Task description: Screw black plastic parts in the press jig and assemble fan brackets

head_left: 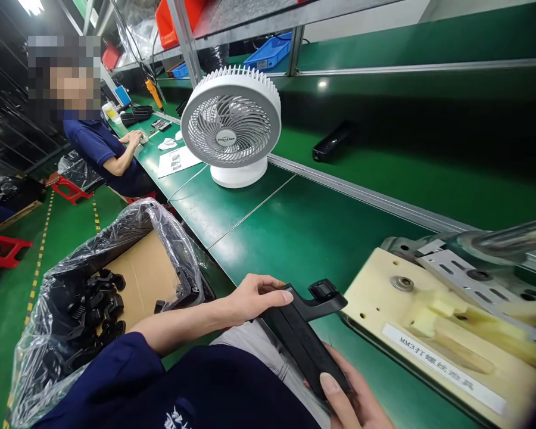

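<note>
Both my hands hold one long black plastic housing (306, 339) over the table's front edge, close to my body. My left hand (259, 298) grips its upper end, the thumb pressed on top and the fingers curled beneath. Around the lower end my right hand (351, 387) is closed, its thumb lying along the top face. A curved arm with a square black knob (322, 290) juts out to the right from the housing's upper end. Just right of the part lies a cream-coloured fixture (370, 298) with a white printed label. The undersides of the fingers are partly hidden.
A white fan (230, 128) stands on the green table (250, 220). At my left is a plastic-lined box (138, 262) with black parts. A co-worker (98, 143) sits farther along the bench. Another black housing (333, 141) lies behind the metal rail.
</note>
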`<state>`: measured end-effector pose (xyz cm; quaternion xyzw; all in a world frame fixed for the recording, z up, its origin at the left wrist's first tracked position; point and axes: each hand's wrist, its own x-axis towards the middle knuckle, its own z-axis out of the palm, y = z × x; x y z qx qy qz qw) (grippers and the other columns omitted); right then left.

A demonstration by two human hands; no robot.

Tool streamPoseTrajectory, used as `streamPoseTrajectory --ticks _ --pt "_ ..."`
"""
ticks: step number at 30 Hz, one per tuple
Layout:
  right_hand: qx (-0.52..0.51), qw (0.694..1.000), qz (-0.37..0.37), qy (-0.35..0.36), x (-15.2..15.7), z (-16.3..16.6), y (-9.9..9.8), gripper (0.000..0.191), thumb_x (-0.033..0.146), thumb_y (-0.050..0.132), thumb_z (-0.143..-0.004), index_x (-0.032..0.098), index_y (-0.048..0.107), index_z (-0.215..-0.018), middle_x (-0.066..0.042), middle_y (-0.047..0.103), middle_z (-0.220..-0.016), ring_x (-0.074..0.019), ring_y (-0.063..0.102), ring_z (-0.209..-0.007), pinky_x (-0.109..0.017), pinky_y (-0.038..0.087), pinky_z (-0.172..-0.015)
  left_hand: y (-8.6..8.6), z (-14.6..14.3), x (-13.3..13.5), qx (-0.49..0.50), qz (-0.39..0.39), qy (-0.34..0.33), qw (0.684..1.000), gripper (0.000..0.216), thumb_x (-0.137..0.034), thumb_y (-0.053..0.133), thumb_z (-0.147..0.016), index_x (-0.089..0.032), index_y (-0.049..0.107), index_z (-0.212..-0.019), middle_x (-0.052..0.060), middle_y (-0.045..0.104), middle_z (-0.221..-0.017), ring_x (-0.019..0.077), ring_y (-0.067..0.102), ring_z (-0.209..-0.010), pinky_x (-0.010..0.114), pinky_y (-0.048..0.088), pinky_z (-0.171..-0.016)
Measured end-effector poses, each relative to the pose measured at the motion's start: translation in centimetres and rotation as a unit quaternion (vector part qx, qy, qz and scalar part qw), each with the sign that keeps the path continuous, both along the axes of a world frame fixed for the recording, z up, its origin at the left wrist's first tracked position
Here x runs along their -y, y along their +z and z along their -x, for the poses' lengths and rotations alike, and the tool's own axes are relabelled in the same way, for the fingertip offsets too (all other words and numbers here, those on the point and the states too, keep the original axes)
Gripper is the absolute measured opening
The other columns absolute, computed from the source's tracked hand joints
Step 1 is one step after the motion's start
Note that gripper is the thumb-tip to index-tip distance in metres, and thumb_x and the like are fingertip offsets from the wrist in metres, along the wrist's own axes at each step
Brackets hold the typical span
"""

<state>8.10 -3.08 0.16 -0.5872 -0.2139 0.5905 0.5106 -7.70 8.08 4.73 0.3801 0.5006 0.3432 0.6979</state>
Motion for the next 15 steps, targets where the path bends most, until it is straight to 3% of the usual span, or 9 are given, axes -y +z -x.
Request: streamPoseTrajectory --ticks 5,8,11,15 --pt "0.026 0.999 -0.016 0.039 0.08 -0.43 -0.03 0.066 0.059 0.076 -0.06 0.021 0.065 -0.112 -0.009 0.066 -0.118 -0.0307 0.059 -0.112 -0.034 0.049 -0.094 -0.07 0.18 0.24 0.008 -0.025 -0.013 1.0 0.047 -0.048 0.081 -0.055 -0.011 0.069 -0.082 0.005 0.067 -0.079 0.0161 0.057 -0.072 0.03 0.044 -0.074" --pt "0.052 0.994 -0.035 0.087 -0.16 -0.66 0.3 0.065 0.058 0.075 -0.061 0.02 0.066 -0.113 -0.01 0.065 -0.119 -0.0316 0.057 -0.115 -0.037 0.047 -0.098 -0.06 0.23 0.42 0.005 -0.046 -0.051 0.998 0.048 -0.051 0.079 -0.058 -0.011 0.071 -0.082 0.006 0.067 -0.079 0.0161 0.057 -0.072 0.029 0.044 -0.072" --pt "0.064 0.99 -0.036 0.118 -0.46 -0.57 0.67 0.063 0.057 0.076 -0.061 0.018 0.068 -0.11 -0.012 0.068 -0.113 -0.0329 0.06 -0.109 -0.038 0.05 -0.093 -0.08 0.33 0.43 -0.005 -0.044 -0.082 0.996 0.051 -0.055 0.078 -0.058 -0.012 0.071 -0.085 0.006 0.068 -0.08 0.0168 0.058 -0.073 0.029 0.045 -0.071" --pt "-0.007 0.999 -0.016 0.047 -0.73 -0.02 0.73 0.055 0.057 0.075 -0.063 0.018 0.069 -0.102 -0.01 0.071 -0.092 -0.0262 0.066 -0.079 -0.035 0.055 -0.072 -0.07 0.95 0.3 0.008 -0.037 -0.064 0.997 0.061 -0.06 0.077 -0.059 -0.012 0.069 -0.096 0.007 0.067 -0.084 0.0182 0.06 -0.076 0.031 0.047 -0.07"
